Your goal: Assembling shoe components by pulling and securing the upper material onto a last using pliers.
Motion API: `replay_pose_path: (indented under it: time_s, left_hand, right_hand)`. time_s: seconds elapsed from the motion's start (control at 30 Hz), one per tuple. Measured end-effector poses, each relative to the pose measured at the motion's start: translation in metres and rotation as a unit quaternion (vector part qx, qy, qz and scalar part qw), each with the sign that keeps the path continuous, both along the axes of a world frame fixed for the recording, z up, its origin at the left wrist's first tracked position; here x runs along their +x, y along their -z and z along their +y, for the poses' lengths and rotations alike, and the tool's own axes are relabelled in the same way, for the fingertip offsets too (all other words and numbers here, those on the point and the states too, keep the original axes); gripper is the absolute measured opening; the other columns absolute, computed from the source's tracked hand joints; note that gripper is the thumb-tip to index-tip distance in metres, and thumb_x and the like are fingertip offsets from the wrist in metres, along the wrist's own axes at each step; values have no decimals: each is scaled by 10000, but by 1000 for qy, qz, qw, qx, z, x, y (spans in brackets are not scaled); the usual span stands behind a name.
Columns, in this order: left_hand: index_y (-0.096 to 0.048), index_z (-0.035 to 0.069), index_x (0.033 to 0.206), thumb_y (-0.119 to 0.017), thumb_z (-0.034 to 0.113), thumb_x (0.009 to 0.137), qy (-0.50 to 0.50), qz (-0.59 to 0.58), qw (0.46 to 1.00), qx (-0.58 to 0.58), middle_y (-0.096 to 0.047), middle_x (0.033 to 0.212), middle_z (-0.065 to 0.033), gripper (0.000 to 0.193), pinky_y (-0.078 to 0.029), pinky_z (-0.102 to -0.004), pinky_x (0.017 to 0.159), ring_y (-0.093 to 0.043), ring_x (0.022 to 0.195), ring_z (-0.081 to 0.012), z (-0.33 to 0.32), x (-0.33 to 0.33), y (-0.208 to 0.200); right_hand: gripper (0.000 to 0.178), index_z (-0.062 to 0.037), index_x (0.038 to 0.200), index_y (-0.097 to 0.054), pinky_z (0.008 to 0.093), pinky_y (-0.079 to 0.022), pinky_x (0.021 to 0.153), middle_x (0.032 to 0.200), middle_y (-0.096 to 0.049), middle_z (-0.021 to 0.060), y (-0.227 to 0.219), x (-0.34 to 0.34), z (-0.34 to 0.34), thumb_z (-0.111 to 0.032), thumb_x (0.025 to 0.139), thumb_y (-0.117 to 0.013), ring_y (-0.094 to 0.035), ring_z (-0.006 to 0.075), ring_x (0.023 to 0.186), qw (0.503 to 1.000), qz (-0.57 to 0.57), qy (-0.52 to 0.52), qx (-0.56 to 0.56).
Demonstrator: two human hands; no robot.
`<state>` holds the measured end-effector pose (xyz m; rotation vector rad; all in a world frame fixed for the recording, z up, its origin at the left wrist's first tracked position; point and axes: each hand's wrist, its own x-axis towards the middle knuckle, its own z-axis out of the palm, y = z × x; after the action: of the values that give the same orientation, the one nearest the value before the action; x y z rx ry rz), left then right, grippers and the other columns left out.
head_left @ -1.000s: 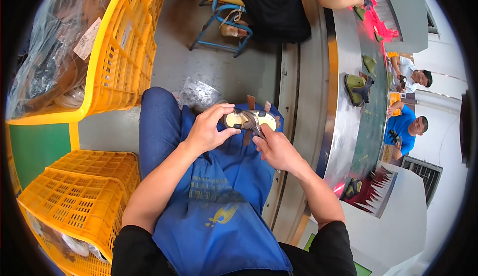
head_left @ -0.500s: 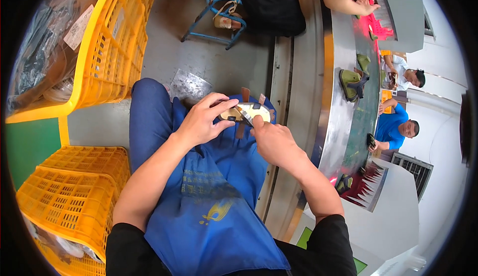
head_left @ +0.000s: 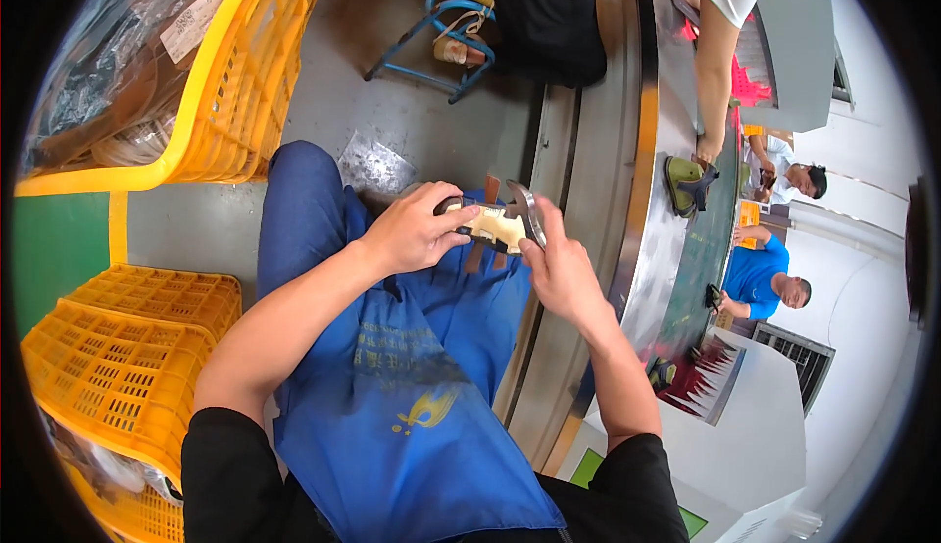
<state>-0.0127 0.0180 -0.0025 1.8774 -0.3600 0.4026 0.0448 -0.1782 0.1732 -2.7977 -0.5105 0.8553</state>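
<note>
Above my lap, my left hand [head_left: 423, 229] grips a sandal upper on a sole-shaped form [head_left: 498, 229] by one end. Its pale cream underside faces up, dark strap ends fold over the edges, and brown straps stick out on both sides. My right hand [head_left: 567, 267] is closed around a shiny metal tool with a curved head [head_left: 527, 208], which looks like pincers. That head lies against the far right end of the form. My fingers hide much of the handles.
Yellow crates [head_left: 230, 73] stand at my left, one holding plastic-wrapped material. To my right runs a conveyor [head_left: 659, 249] carrying green shoes [head_left: 683, 186]. A co-worker's arm [head_left: 718, 77] reaches over it; other people sit beyond. A blue-framed stool [head_left: 431, 28] stands ahead.
The tool has moved from over the middle of the form to its right end, and my right hand has turned with it. A co-worker's arm has come down to a green shoe.
</note>
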Motion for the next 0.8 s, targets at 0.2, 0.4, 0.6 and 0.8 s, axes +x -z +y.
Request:
replay_pose_path:
  time_s: [0.2, 0.4, 0.6, 0.8]
  left_hand:
    - [-497, 3, 1285, -921, 116, 746, -26, 26, 997, -70, -666, 1290, -210, 696, -577, -420, 896, -697, 1040, -379, -9, 7, 3]
    - [-561, 20, 1336, -909, 70, 757, -65, 85, 993, -58, -671, 1273, -182, 678, -536, -390, 1011, -681, 1167, -305, -32, -4, 6]
    - [-507, -26, 1345, -839, 67, 814, -67, 97, 988, -99, -620, 1246, -209, 633, -498, -413, 1019, -638, 1142, -346, -40, -19, 7]
    - [-457, 13, 1445, -865, 49, 701, -28, 72, 978, 194, -573, 1249, -213, 849, -462, -471, 1013, -554, 1148, -418, -51, -7, -57]
  right_hand:
    - [691, -192, 1622, -262, 564, -560, 757, 998, -721, 267, 15, -11, 29, -126, 1003, -562, -700, 497, 842, 999, -42, -4, 30]
    - [414, -96, 1364, -552, 583, -533, 803, 929, -729, 252, 16, -2, -37, -274, 997, -624, -683, 490, 908, 985, -68, 104, 122]
    - [331, -137, 1239, -637, 518, -550, 716, 874, -726, 192, -38, -22, -146, -326, 968, -661, -710, 409, 817, 874, -400, 269, 58]
    - [312, -127, 1135, -697, 501, -488, 890, 887, -733, 133, -31, -41, -230, -312, 889, -748, -689, 332, 986, 824, -381, 414, -68]
